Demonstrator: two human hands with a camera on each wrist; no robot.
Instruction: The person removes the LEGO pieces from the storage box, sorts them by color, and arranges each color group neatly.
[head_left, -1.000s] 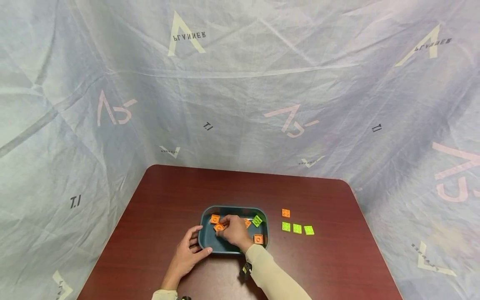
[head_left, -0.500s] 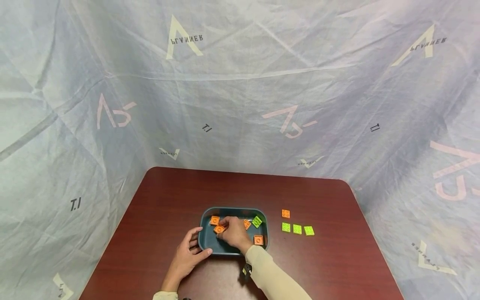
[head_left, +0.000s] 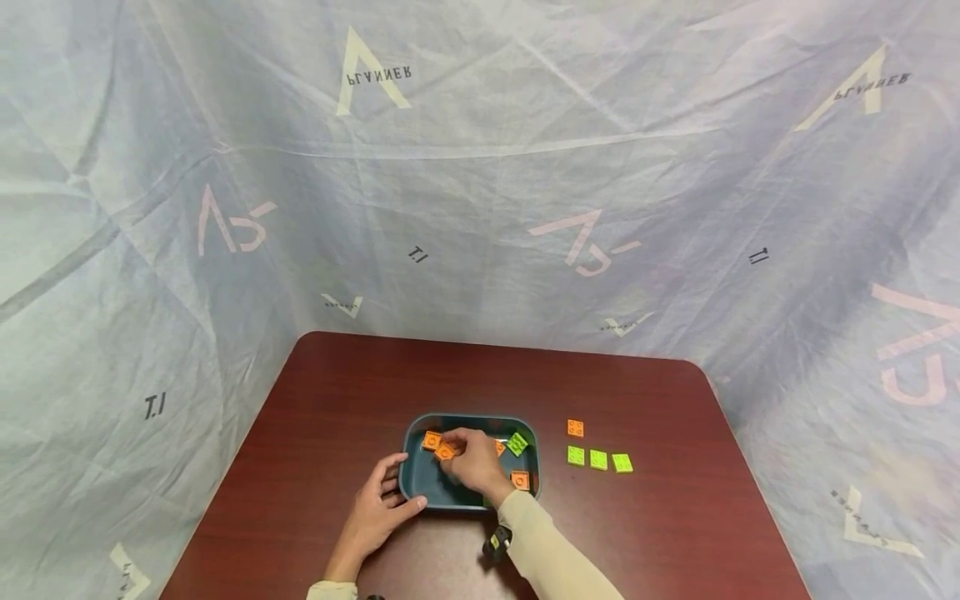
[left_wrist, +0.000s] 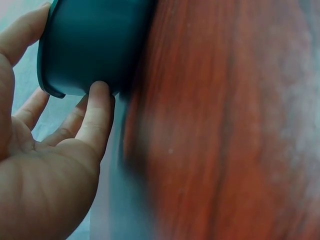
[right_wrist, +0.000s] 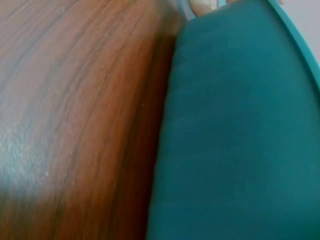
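Observation:
In the head view my right hand (head_left: 476, 462) reaches over the dark teal tray (head_left: 427, 492) and pinches an orange toy brick (head_left: 445, 452) between thumb and fingers. Right beside that brick lies another orange brick (head_left: 432, 440). My left hand (head_left: 378, 504) spans the tray's near left corner, thumb at the front side and fingers along the left end. Seen from the left wrist, straight fingers (left_wrist: 100, 107) touch the tray's outer wall (left_wrist: 95, 50). The right wrist view shows mostly the tray's outer side (right_wrist: 235, 135); the right hand's fingers are hidden there.
Also in the tray are a green brick (head_left: 517, 444), an orange brick (head_left: 520, 481) and one partly covered by the right hand. Right of the tray, one orange brick (head_left: 575, 427) lies behind a row of green bricks (head_left: 598, 460) on the red-brown table (head_left: 675, 517). Grey cloth hangs behind.
The orange brick in my right hand has shifted slightly up and to the right, with its tilt a little different. My left hand stays at the tray's corner.

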